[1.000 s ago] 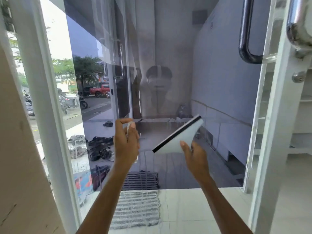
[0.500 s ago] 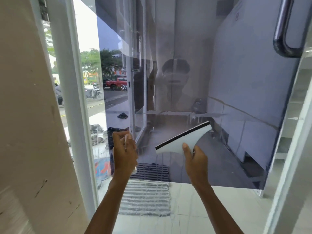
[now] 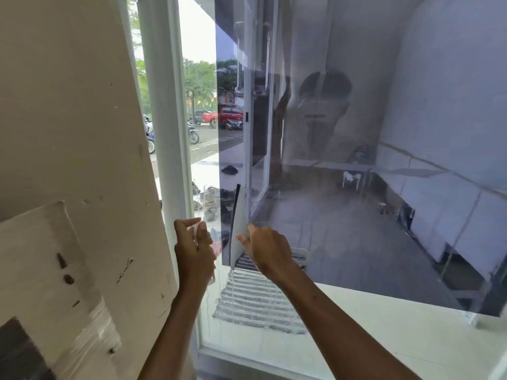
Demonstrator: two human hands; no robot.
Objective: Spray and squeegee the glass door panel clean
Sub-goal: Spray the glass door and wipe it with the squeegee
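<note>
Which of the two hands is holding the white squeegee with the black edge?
The right hand grips the squeegee, held nearly upright; the left hand grips only a small pale object.

The white door frame and wall crowd the left; the glass panel lies open rightward.
</note>
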